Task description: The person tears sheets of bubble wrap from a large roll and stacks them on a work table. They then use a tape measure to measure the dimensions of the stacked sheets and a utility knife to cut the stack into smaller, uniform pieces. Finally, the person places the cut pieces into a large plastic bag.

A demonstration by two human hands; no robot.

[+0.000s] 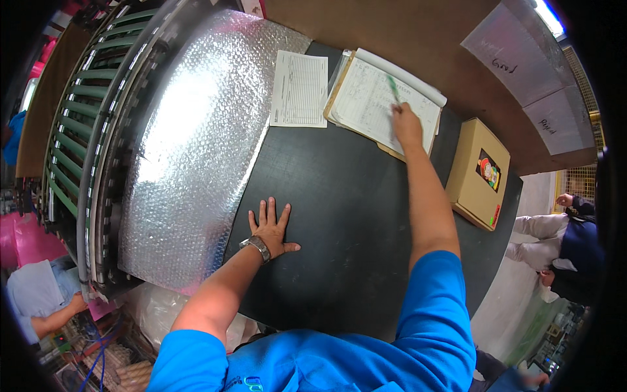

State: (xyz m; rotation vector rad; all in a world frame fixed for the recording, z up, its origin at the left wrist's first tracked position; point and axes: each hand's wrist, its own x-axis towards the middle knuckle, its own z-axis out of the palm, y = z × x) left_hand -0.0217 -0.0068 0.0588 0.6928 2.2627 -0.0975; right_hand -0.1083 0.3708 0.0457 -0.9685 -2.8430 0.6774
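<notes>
My left hand (268, 230) lies flat on the black tabletop (326, 215), fingers spread, with a metal-banded watch (257, 247) on its wrist. Farther off to the right, my right hand (407, 125) grips a green-and-white pen (393, 86) over a clipboard (381, 149). Written sheets (372, 98) fill the board, and their top pages are folded back at the far edge. Whether the pen tip touches the paper cannot be made out. A separate printed form (299, 91) with a table of lines rests left of the clipboard.
A brown cardboard box (471, 171) sits at the table's right side. Silvery bubble wrap (189, 157) covers the left, beside a conveyor with green rollers (81, 127). A brown partition (392, 32) rises behind. People stand at right (555, 242) and lower left (39, 297).
</notes>
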